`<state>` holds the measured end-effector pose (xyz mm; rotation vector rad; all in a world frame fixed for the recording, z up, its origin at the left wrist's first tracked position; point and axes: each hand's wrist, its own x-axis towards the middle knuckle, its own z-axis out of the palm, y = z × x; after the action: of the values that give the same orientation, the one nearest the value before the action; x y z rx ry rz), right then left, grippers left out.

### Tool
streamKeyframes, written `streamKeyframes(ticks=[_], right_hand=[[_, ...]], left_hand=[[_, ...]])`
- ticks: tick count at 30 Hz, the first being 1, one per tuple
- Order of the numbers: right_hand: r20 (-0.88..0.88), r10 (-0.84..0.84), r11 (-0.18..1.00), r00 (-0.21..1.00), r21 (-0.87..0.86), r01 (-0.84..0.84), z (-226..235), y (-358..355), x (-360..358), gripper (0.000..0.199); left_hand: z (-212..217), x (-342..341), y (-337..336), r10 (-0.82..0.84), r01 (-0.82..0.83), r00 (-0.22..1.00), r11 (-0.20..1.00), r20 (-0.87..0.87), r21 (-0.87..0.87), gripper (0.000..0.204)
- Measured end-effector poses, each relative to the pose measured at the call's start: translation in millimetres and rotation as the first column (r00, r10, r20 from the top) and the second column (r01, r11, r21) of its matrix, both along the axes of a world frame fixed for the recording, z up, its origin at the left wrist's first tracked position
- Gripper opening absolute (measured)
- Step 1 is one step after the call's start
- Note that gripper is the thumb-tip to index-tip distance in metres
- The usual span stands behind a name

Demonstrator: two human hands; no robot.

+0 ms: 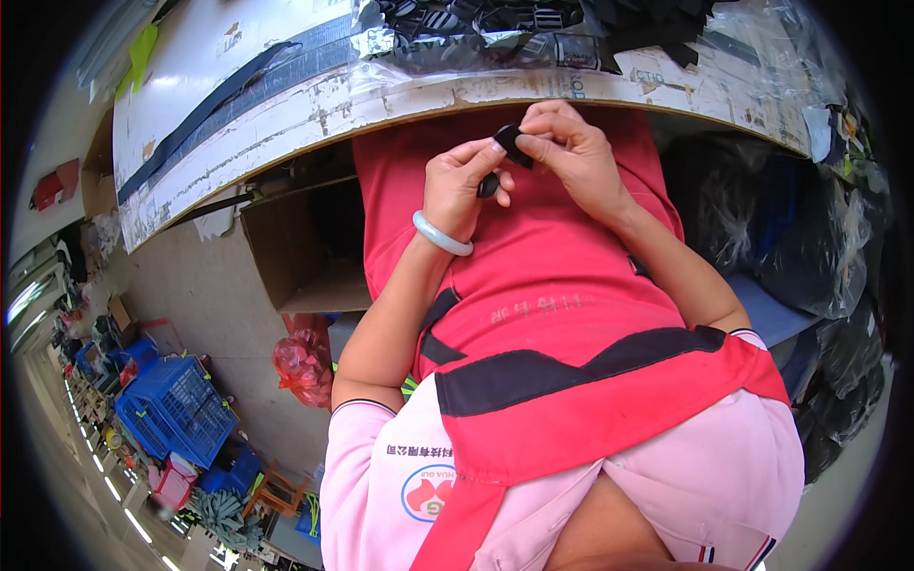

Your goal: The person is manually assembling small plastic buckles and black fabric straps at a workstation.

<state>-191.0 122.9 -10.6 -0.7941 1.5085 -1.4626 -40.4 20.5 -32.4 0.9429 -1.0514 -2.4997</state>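
Both of my hands are together over the red apron, just off the table's near edge. A short piece of black strap spans the small gap between my fingertips. My left hand, with a pale bangle at its wrist, pinches one side of it between thumb and forefinger. Under those fingers shows a dark rounded end; whether it belongs to the same strap I cannot tell. My right hand grips the other side between thumb and bent fingers. Any small part inside the pinch is hidden.
On the worn white table lie black plastic buckles in clear plastic, black fabric pieces and a long black strap. An open cardboard box sits below. Blue crates and a red plastic bag stand left; dark bags right.
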Motion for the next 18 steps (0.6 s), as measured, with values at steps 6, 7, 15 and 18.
streamKeyframes(ticks=[6, 7, 15, 18], right_hand=[[-0.246, 0.088, 0.995, 0.965, 0.069, -0.073, 41, 3, -5, 0.018], [-0.249, 0.084, 0.995, 0.965, 0.068, -0.069, 36, 3, -9, 0.018], [0.015, 0.119, 0.960, 0.993, 0.252, -0.119, 23, 0, -5, 0.021], [0.163, 0.039, 0.980, 0.986, 0.185, -0.070, 16, 0, -4, 0.019]], left_hand=[[17, -6, 0, 0.191, -0.189, 0.981, 0.955, -0.015, -0.230, 0.022], [18, -6, 1, 0.187, -0.186, 0.982, 0.955, -0.018, -0.231, 0.022], [15, -2, 8, 0.177, -0.179, 0.983, 0.894, -0.045, -0.410, 0.016], [11, 0, 5, 0.143, -0.167, 0.986, 0.897, -0.091, -0.410, 0.016]])
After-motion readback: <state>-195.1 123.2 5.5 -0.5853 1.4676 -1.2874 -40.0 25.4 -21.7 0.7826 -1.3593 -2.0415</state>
